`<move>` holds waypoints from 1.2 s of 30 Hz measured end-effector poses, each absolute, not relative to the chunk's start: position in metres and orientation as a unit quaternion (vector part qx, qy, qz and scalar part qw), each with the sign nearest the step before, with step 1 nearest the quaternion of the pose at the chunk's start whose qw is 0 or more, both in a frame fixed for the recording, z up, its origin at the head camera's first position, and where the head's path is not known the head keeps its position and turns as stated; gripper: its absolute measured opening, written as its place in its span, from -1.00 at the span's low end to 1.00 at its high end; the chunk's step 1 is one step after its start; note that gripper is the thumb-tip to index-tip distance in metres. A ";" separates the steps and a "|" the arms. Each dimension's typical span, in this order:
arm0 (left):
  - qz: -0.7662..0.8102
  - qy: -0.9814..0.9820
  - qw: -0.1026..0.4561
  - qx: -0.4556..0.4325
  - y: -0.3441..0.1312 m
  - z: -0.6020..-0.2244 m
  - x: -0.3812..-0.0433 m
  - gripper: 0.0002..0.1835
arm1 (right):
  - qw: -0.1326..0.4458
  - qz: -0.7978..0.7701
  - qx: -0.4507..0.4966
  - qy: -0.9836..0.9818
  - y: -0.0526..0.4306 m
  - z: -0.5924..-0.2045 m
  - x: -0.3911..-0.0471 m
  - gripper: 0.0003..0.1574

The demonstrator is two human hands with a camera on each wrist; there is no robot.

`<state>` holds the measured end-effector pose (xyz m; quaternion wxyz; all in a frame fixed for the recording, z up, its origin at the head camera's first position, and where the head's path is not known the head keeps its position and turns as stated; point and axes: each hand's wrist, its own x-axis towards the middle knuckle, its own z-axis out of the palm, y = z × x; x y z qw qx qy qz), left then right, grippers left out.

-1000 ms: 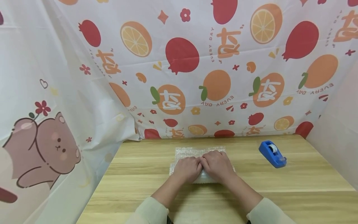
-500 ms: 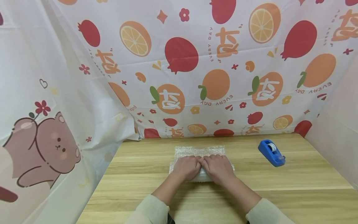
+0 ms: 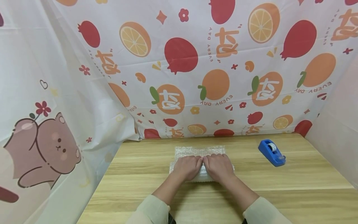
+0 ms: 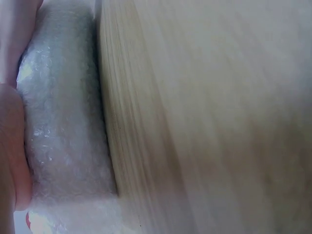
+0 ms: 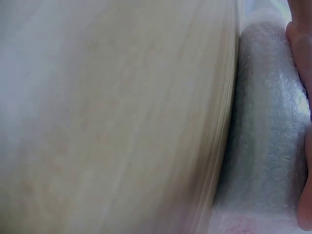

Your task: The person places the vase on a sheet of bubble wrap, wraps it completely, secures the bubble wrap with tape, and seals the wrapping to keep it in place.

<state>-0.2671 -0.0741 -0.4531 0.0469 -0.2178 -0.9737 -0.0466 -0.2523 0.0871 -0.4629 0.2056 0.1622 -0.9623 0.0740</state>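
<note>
A bundle of clear bubble wrap (image 3: 202,178) lies rolled up on the table, with a loose flat part stretching behind it. My left hand (image 3: 186,168) grips its left half from above, and my right hand (image 3: 219,168) grips the right half. Both sets of fingers curl over the far side, where their tips are hidden. The thumbs lie close together at the middle. Seen from the left wrist, the bubble wrap (image 4: 68,122) forms a thick rounded roll against the wood; the right wrist view shows the same roll (image 5: 268,126). Whatever it may contain cannot be made out.
To the right of the hands stands a blue tape dispenser (image 3: 272,153) with a roll of tape in it. Fruit-printed sheeting (image 3: 181,56) hangs behind the wooden table (image 3: 134,186), and a bear-printed sheet (image 3: 60,143) hangs along the left.
My right hand has drawn back slightly toward me, level with the left. The thumbs have shifted to sit side by side at the centre. The bundle has hardly moved.
</note>
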 end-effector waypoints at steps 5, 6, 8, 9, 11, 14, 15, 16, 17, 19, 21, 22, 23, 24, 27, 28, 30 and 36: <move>-0.053 -0.974 0.047 -0.216 -0.074 -0.453 -0.269 -0.47 | 0.205 0.082 0.158 -0.962 0.087 -0.463 -0.254 -0.50; -0.054 -0.974 0.046 -0.216 -0.073 -0.453 -0.269 -0.47 | 0.202 0.083 0.156 -0.963 0.087 -0.463 -0.254 -0.50; -0.054 -0.974 0.043 -0.214 -0.073 -0.453 -0.269 -0.47 | 0.196 0.083 0.151 -0.965 0.087 -0.463 -0.255 -0.49; -0.055 -0.975 0.041 -0.213 -0.073 -0.453 -0.269 -0.46 | 0.191 0.083 0.148 -0.967 0.086 -0.463 -0.255 -0.48; -0.054 -0.975 0.035 -0.211 -0.073 -0.452 -0.269 -0.45 | 0.184 0.080 0.145 -0.969 0.086 -0.462 -0.255 -0.48; -0.053 -0.976 0.027 -0.209 -0.072 -0.451 -0.270 -0.45 | 0.178 0.077 0.141 -0.971 0.086 -0.462 -0.255 -0.48; -0.053 -0.976 0.026 -0.208 -0.072 -0.451 -0.270 -0.45 | 0.177 0.077 0.140 -0.971 0.086 -0.462 -0.255 -0.48; -0.053 -0.976 0.026 -0.209 -0.072 -0.451 -0.270 -0.45 | 0.175 0.078 0.140 -0.971 0.086 -0.462 -0.256 -0.48; -0.053 -0.976 0.025 -0.209 -0.072 -0.451 -0.270 -0.46 | 0.174 0.079 0.139 -0.972 0.086 -0.462 -0.256 -0.48; -0.055 -0.976 0.022 -0.209 -0.073 -0.451 -0.270 -0.46 | 0.173 0.079 0.139 -0.972 0.086 -0.462 -0.256 -0.48; -0.056 -0.976 0.019 -0.209 -0.073 -0.452 -0.270 -0.45 | 0.171 0.080 0.140 -0.972 0.086 -0.462 -0.256 -0.48; -0.057 -0.976 0.016 -0.209 -0.073 -0.451 -0.270 -0.45 | 0.170 0.080 0.140 -0.972 0.086 -0.462 -0.256 -0.48; -0.058 -0.976 0.014 -0.210 -0.073 -0.451 -0.270 -0.45 | 0.171 0.080 0.141 -0.972 0.086 -0.462 -0.257 -0.48; -0.058 -0.976 0.012 -0.209 -0.072 -0.451 -0.270 -0.45 | 0.173 0.080 0.142 -0.971 0.086 -0.462 -0.257 -0.47; -0.061 -0.976 0.008 -0.209 -0.072 -0.451 -0.271 -0.45 | 0.173 0.079 0.143 -0.971 0.086 -0.462 -0.257 -0.46; -0.063 -0.976 0.007 -0.209 -0.072 -0.451 -0.271 -0.45 | 0.173 0.078 0.144 -0.971 0.086 -0.462 -0.257 -0.46; -0.068 -0.976 0.004 -0.208 -0.072 -0.451 -0.271 -0.44 | 0.170 0.077 0.144 -0.972 0.086 -0.462 -0.257 -0.45; -0.071 -0.976 -0.006 -0.206 -0.072 -0.451 -0.272 -0.43 | 0.152 0.082 0.138 -0.975 0.087 -0.462 -0.258 -0.46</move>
